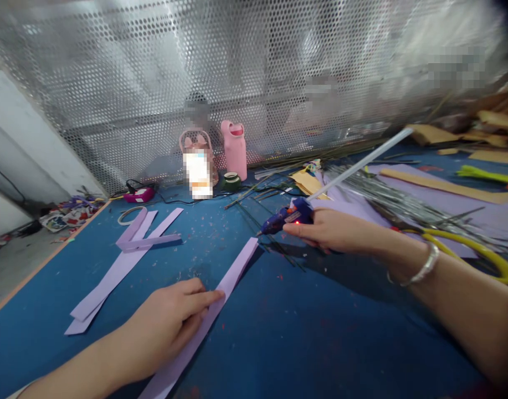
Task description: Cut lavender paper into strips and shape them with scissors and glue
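My left hand (170, 318) lies flat with its fingers stretched out, pressing a long lilac paper strip (231, 277) onto the blue table (320, 343). My right hand (339, 230) is closed around a blue hot glue gun (289, 215) with a lit red lamp and a white glue stick (362, 162) jutting out the back. The gun's nozzle points left, a little above and right of the strip's far end. A silver bangle sits on my right wrist.
More lilac strips (124, 255) and a tape ring (131, 215) lie at the left. A pink bottle (234, 149), a small green jar (231, 180) and a pink gadget (139, 194) stand by the perforated metal wall. Wire stems (399, 202), lilac sheets and a yellow-handled tool (478, 252) crowd the right.
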`<state>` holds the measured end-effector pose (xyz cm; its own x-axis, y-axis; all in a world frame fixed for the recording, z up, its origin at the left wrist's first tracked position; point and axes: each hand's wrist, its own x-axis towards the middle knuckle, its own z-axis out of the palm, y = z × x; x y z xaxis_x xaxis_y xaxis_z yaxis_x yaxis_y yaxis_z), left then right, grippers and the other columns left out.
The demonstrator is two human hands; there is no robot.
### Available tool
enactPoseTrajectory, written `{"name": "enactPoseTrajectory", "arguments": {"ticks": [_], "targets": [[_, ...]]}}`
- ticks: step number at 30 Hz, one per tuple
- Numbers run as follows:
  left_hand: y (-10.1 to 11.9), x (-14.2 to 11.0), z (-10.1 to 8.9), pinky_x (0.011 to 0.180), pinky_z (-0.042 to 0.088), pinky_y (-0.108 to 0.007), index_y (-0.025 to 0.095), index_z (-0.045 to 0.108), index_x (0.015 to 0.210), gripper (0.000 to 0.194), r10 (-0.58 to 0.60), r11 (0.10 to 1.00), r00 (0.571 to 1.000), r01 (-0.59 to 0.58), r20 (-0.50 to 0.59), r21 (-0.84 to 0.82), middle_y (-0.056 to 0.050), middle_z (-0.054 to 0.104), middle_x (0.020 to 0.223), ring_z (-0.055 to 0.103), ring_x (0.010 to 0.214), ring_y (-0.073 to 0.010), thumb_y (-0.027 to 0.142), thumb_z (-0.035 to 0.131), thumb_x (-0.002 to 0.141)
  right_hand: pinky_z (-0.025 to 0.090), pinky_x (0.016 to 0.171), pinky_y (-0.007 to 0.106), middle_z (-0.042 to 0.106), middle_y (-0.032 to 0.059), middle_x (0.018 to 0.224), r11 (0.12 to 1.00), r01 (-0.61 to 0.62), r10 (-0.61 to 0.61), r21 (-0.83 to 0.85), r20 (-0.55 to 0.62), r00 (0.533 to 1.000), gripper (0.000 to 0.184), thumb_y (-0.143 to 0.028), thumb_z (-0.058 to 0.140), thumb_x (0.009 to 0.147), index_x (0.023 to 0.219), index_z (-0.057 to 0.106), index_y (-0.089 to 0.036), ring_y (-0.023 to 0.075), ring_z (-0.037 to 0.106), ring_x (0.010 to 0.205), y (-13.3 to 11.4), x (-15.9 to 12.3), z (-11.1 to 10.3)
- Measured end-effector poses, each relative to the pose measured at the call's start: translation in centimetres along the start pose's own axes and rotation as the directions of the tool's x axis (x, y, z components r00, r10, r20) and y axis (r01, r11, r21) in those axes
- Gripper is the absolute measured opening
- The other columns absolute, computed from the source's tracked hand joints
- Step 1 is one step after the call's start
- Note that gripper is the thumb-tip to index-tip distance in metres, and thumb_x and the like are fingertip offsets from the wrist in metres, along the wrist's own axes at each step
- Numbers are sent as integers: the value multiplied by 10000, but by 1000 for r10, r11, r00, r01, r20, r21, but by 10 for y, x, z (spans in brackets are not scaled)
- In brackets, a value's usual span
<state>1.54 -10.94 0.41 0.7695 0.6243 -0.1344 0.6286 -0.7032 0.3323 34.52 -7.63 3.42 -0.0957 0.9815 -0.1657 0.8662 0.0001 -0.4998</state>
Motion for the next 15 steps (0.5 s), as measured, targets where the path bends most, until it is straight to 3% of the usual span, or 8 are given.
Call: {"name": "enactPoseTrajectory", "arguments": {"ticks": [3,6,11,13,15], "targets": [[0,1,0,719,462,-285,317,493,1304,469,1,1000,1000,-1,2,4,-30,561,924,582,827,-156,114,316,920,371,452,260,566,21,520,984,2,-7,179,27,1000,585,-712,426,799,554,537,-193,117,473,417,4,0,-6],[0,0,-1,716,459,-284,312,502,1297,468,1,1000,1000,-1,4,21,-31,571,928,584,829,-160,111,326,913,354,423,237,607,23,617,911,47,-59,409,18,998,512,-674,506,785,625,552,-190,90,437,422,6,0,-9],[4,10,-17,728,459,-277,291,529,1258,394,-37,999,998,39,-50,23,-28,600,951,598,832,-155,189,302,951,370,385,204,647,34,680,655,83,-74,751,-45,996,442,-611,604,765,709,589,-173,67,419,418,5,3,-7],[10,22,-26,735,460,-288,274,557,1219,368,-45,997,996,49,-82,56,-33,608,974,603,842,-165,215,313,950,392,382,198,648,32,681,537,88,-65,839,-63,996,439,-601,589,786,718,591,-167,60,406,408,5,5,-7],[16,38,-31,764,460,-307,253,596,1157,339,-53,994,993,62,-104,86,-41,619,996,610,876,-182,227,337,939,394,374,190,644,31,677,475,65,-64,878,-39,997,454,-609,555,807,718,588,-165,54,392,398,7,6,-7]]}}
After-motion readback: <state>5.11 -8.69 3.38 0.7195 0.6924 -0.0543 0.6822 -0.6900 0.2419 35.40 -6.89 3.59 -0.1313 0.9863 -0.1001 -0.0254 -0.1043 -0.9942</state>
